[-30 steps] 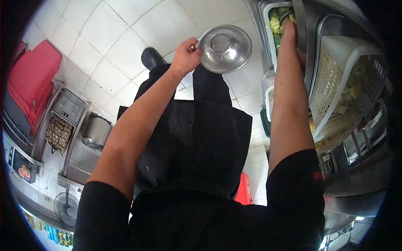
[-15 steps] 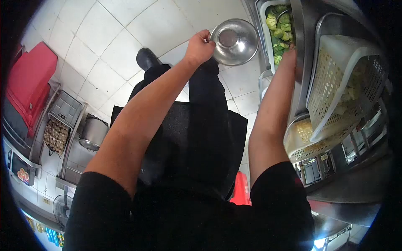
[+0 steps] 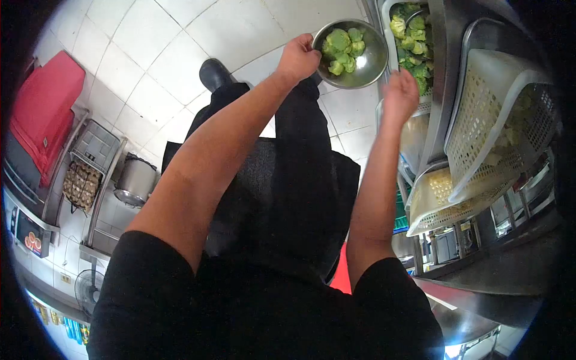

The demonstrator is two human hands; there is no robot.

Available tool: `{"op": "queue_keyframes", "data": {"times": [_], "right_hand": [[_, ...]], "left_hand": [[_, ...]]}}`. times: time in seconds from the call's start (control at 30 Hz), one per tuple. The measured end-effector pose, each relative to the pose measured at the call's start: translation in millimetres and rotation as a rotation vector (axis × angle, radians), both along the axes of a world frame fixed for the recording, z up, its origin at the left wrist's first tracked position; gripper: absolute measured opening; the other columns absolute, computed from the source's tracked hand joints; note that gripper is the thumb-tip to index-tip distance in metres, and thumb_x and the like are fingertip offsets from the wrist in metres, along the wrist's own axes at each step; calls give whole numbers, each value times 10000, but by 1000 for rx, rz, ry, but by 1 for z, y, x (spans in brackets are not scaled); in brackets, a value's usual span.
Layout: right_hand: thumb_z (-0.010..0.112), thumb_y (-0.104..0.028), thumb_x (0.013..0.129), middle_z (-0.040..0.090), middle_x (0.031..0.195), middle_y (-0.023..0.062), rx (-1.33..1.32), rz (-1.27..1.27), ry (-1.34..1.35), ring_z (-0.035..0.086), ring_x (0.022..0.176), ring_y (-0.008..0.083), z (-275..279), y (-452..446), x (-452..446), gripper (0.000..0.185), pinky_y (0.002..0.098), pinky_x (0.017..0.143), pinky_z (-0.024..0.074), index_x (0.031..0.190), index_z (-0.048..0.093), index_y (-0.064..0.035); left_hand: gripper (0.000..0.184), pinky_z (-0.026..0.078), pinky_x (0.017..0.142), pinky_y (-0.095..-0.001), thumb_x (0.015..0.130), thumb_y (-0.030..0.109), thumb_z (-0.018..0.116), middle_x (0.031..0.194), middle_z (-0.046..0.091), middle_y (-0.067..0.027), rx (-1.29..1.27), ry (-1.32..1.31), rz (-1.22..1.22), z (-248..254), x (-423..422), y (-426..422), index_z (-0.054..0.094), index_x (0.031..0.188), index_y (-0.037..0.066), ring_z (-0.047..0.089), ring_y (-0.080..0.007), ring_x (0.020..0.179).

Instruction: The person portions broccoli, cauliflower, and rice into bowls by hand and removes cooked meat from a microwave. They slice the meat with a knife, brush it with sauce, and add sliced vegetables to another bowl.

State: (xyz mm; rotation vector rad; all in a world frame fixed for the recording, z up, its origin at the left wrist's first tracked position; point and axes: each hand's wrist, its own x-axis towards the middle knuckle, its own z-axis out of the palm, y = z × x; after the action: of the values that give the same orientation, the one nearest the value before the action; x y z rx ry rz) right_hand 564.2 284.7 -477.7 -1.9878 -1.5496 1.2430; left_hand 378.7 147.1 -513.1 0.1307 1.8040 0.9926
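Observation:
My left hand pinches the rim of a steel mixing bowl, held over the floor. Several green broccoli florets lie inside it, toward its left side. Just right of the bowl, my right hand hovers at the near end of a white-rimmed container. Its fingers are slightly blurred and loosely bent apart, with nothing visible in them. More broccoli fills that container, where a curved metal utensil edge shows among the florets.
White perforated baskets stand along the steel counter on the right. A red bag, a metal pot and a fan are at the left. Pale tiles cover the floor.
The bowl held no broccoli before and now has several florets in it. My right hand has come out of the broccoli container and back toward me. The bowl has shifted slightly right.

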Motion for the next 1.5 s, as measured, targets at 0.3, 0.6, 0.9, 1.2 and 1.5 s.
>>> {"op": "queue_keyframes", "data": {"times": [0.3, 0.6, 0.9, 1.2, 1.5], "right_hand": [[739, -484, 705, 512, 1323, 181, 2, 267, -529, 480, 1226, 337, -96, 86, 48, 807, 394, 1014, 376, 1315, 479, -25], [778, -366, 736, 353, 1456, 170, -127, 115, -335, 381, 1316, 272, -168, 117, 21, 990, 351, 1049, 363, 1450, 177, -36], [758, -534, 679, 488, 1323, 181, -241, 173, -825, 483, 1218, 285, -149, 124, 3, 971, 362, 967, 428, 1362, 366, 36], [720, -166, 738, 496, 1222, 132, -306, -371, 147, 502, 1108, 315, -108, 102, 26, 574, 447, 829, 527, 1226, 444, -42], [669, -60, 750, 500, 1173, 117, -63, -13, 96, 536, 1046, 268, -35, 52, 69, 369, 416, 847, 533, 1097, 542, -77]], "left_hand": [[135, 387, 535, -258, 745, -29, 586, 649, 491, 4, 41, -9, 25, -19, 6, -17, 496, 691, 56, 453, -97, 611], [154, 382, 562, -254, 757, 11, 576, 637, 445, 18, 27, 7, -45, -16, -1, -31, 456, 676, 61, 436, -79, 632], [158, 414, 581, -318, 727, 40, 590, 614, 452, -48, 26, 19, -66, -20, 7, -44, 439, 679, 37, 452, -125, 630], [134, 441, 574, -351, 719, 71, 588, 602, 497, -123, 68, 66, -55, -26, 5, -39, 469, 706, 11, 503, -187, 594], [111, 435, 581, -340, 730, 58, 582, 617, 508, -94, -15, 19, -52, -27, 7, -15, 484, 709, 10, 503, -183, 609]]}}
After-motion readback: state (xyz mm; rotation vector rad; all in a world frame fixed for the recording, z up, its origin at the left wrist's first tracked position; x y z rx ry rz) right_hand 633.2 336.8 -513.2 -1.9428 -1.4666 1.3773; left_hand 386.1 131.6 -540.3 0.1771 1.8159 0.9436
